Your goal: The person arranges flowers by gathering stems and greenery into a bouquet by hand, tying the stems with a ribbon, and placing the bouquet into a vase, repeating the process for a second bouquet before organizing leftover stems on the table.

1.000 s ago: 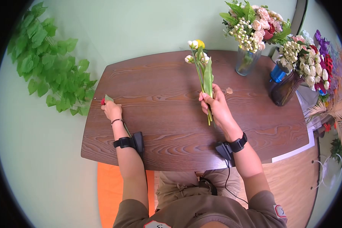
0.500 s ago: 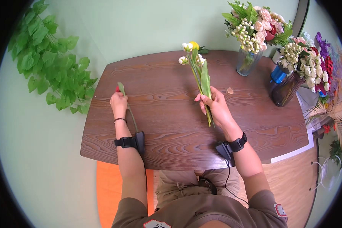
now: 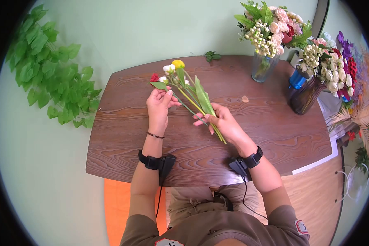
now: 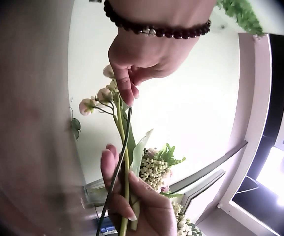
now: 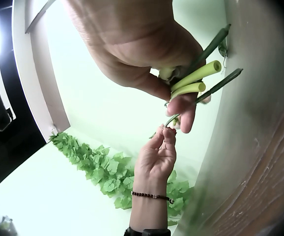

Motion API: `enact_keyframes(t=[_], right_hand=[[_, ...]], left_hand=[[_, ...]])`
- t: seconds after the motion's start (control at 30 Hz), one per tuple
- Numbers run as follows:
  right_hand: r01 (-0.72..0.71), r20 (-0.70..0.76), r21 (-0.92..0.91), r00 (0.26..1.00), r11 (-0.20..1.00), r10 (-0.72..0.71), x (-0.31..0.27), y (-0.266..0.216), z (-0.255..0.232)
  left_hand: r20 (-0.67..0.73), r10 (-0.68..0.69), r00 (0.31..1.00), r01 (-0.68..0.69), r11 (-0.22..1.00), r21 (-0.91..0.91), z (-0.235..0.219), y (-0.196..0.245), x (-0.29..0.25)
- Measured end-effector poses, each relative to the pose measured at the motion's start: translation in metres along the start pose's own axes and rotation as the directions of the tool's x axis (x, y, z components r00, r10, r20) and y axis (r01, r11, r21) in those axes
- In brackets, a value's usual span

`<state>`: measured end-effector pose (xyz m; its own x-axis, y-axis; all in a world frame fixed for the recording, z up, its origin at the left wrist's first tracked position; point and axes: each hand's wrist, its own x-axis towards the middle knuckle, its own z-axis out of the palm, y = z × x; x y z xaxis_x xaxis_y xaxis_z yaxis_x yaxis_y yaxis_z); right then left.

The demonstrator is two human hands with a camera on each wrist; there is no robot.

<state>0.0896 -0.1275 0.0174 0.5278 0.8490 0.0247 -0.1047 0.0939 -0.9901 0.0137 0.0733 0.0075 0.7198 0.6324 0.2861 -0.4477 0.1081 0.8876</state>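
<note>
My left hand (image 3: 158, 107) pinches the thin dark green stem of a red flower (image 3: 154, 77) just below its head and leaf. Lower down, that stem crosses the fingers of my right hand (image 3: 222, 123), which holds a small bunch with white flowers (image 3: 169, 69), a yellow flower (image 3: 178, 64) and a long green leaf (image 3: 203, 98). In the left wrist view, the red flower's stem (image 4: 116, 172) slants alongside the bunch. Cut ends of several stems (image 5: 201, 73) stick out past my right hand in the right wrist view.
A clear glass vase (image 3: 261, 70) with a mixed bouquet stands at the back right. Near it are a dark vase (image 3: 304, 100) of white flowers and a blue container (image 3: 297, 79). A leafy sprig (image 3: 212, 56) lies at the table's back edge; green vine (image 3: 49, 67) hangs on the left wall.
My left hand has moved right with the red flower, bringing it beside the bunch. My right hand has lowered slightly, and the bunch has tilted to the left.
</note>
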Motion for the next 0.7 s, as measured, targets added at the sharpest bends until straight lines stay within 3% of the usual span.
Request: enact_keyframes(t=[0.23, 0.37, 0.43, 0.57, 0.7], right_hand=[[-0.019, 0.067, -0.145, 0.997, 0.989, 0.028, -0.003, -0.002, 0.004], [0.001, 0.051, -0.107, 0.999, 0.994, 0.005, 0.003, 0.007, -0.005], [0.123, -0.016, -0.035, 0.992, 0.992, -0.124, 0.010, 0.012, -0.014], [0.136, -0.216, -0.075, 0.965, 0.988, -0.149, 0.014, 0.010, -0.022], [0.142, -0.282, -0.151, 0.942, 0.978, -0.180, 0.023, 0.013, -0.029]], left_hand=[[0.040, -0.022, 0.999, 0.023, 1.000, -0.007, 0.006, -0.004, -0.003], [0.024, -0.055, 0.998, 0.054, 0.998, 0.011, 0.009, -0.003, -0.005], [0.022, -0.066, 0.998, 0.066, 0.997, 0.035, 0.006, -0.003, -0.007], [0.001, -0.117, 0.993, 0.116, 0.987, 0.112, 0.001, -0.002, -0.010], [-0.003, -0.123, 0.992, 0.122, 0.984, 0.132, 0.000, 0.002, -0.012]])
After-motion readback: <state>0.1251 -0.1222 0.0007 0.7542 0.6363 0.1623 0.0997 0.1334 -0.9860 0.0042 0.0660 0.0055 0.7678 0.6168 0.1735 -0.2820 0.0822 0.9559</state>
